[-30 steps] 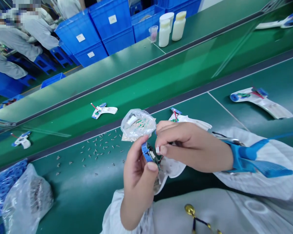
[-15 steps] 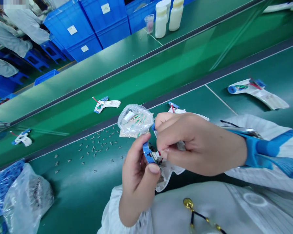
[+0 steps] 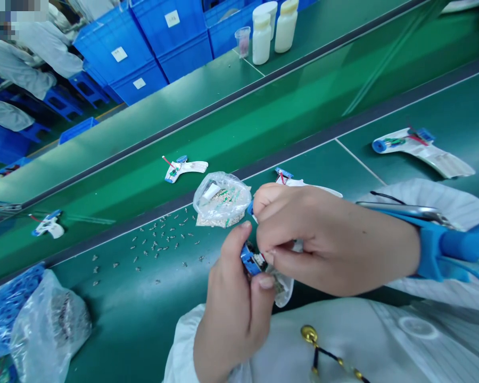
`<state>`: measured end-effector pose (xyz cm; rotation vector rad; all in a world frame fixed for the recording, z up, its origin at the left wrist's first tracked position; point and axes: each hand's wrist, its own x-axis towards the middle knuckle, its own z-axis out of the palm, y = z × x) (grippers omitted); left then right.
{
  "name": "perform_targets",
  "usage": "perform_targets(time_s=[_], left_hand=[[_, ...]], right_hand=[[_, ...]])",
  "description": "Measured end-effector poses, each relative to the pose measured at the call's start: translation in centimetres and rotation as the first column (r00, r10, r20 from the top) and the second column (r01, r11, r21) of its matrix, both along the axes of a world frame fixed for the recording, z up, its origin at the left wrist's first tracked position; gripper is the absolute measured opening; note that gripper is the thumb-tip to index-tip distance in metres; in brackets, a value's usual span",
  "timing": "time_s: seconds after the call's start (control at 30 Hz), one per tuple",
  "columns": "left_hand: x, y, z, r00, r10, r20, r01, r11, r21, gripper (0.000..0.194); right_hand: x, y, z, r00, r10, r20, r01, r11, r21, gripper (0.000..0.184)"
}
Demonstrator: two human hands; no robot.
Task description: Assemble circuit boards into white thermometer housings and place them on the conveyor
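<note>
Between the thumb and index finger of my left hand [image 3: 233,298] is a gun-shaped housing's blue end part [image 3: 250,259], tilted, with a small circuit board and a white connector. My right hand [image 3: 303,239] is closed in a pinch right at that connector. The red wire at its fingertips is mostly hidden by the fingers. Below the hands shows part of a pale translucent shell [image 3: 285,292]. Just behind my right hand lies another white housing [image 3: 295,181] with a blue end and a red wire, partly covered.
An open clear bag [image 3: 223,199] of small pale parts stands beyond my hands. Several small metal parts [image 3: 155,244] lie scattered left of it. More bags [image 3: 51,324] sit at lower left. Housings lie on the belt [image 3: 186,167] and the right bench [image 3: 427,151]. Bottles [image 3: 261,40] stand behind.
My left hand and the blue part have shifted slightly right and turned, with the pinch kept at the connector. Housings on the belt have moved to the right.
</note>
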<state>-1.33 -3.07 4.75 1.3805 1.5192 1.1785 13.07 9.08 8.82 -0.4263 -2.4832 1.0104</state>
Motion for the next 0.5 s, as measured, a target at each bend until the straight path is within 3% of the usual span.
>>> perform_targets(time_s=[0.17, 0.3, 0.4, 0.5], left_hand=[[1.0, -0.6, -0.1, 0.986, 0.075, -0.149, -0.089, 0.992, -0.091, 0.057], [1.7, -0.3, -0.1, 0.958, 0.143, -0.249, -0.175, 0.978, -0.112, 0.052], [1.9, 0.5, -0.1, 0.978, 0.063, -0.197, -0.109, 0.965, -0.237, 0.056], [1.6, 1.2, -0.4, 0.986, 0.015, -0.168, -0.058, 0.965, -0.256, 0.069]], right_hand=[[0.1, -0.5, 0.1, 0.998, -0.016, 0.061, 0.012, 0.998, 0.062, 0.029], [0.0, -0.9, 0.0, 0.998, -0.022, 0.06, 0.02, 0.999, 0.038, 0.026], [0.2, -0.5, -0.6, 0.999, -0.002, 0.045, 0.003, 1.0, -0.03, 0.027], [1.1, 2.4, -1.6, 0.989, -0.015, 0.149, 0.024, 0.998, -0.058, 0.029]])
